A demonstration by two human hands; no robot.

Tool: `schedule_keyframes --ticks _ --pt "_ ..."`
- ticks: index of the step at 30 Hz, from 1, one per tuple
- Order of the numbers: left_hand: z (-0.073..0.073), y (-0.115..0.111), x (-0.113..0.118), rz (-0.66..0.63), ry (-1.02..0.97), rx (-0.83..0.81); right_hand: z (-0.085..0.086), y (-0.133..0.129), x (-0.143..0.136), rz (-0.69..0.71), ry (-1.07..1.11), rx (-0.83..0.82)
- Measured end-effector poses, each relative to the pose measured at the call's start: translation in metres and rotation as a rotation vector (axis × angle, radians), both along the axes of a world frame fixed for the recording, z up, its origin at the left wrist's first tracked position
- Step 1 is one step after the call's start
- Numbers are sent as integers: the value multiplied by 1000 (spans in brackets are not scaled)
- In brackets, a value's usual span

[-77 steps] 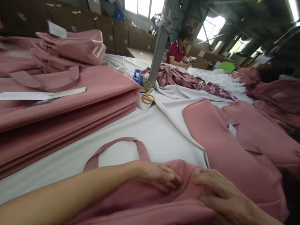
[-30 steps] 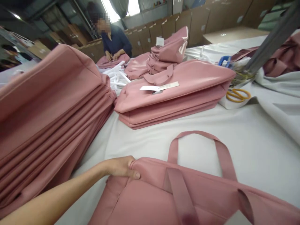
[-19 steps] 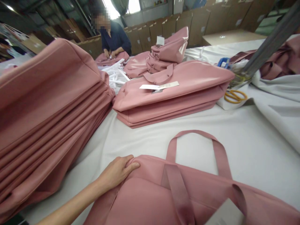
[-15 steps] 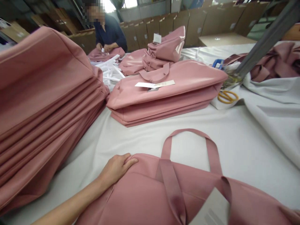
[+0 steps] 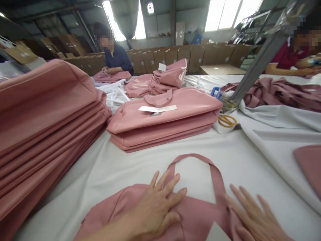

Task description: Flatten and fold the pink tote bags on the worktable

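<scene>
A pink bag lies flat on the white-covered table right in front of me, one strap handle looped up beyond its top edge. My left hand rests on the bag's upper part with fingers spread, its tips by the left foot of the handle. On the other side, my right hand lies with fingers apart over the bag's right part, near the handle's right foot. Low between the hands shows a corner of a pale tag. The bag's lower part is out of frame.
Stacked pink bags rise at the left; another stack stands ahead. Yellow-handled scissors lie by a slanted metal post. Pink straps are heaped behind it. A person works across the table, another at right.
My left hand has left the bag's upper left corner and moved right, opening flat on it. My right hand has come into clear view on the bag. The view has tilted up.
</scene>
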State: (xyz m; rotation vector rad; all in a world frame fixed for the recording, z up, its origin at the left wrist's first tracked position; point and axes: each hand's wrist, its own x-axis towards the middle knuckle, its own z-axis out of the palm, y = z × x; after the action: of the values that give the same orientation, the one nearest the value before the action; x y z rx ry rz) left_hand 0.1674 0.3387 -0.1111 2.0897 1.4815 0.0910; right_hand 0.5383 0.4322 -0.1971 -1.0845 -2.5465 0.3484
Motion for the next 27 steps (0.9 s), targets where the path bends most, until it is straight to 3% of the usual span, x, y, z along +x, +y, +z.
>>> schedule_keyframes --ticks 2,5,7,10,13,16,18,21,24,27 --pt "-19 8 3 -28 9 -78 -9 3 -18 42 -24 -4" --pt "-32 10 2 -8 4 -11 -11 6 -24 29 -13 27" --pt "-31 12 4 7 -22 47 -3 12 -23 5 16 74" --pt "-25 27 11 23 -47 -22 14 34 -39 -4 98 89" --pt "-25 55 17 18 -36 -227 25 69 -82 18 53 19" --pt "-21 76 21 -78 45 -440 28 102 -132 26 -254 -23" --pt "-9 75 25 -163 84 -446 28 113 -157 72 -466 -14" --pt "25 55 34 -228 89 -254 28 102 -172 185 -585 13" --pt "65 30 45 -253 98 -121 29 58 -165 398 -588 -18" --pt "86 12 55 -285 32 -183 29 1 -147 580 -518 -216"
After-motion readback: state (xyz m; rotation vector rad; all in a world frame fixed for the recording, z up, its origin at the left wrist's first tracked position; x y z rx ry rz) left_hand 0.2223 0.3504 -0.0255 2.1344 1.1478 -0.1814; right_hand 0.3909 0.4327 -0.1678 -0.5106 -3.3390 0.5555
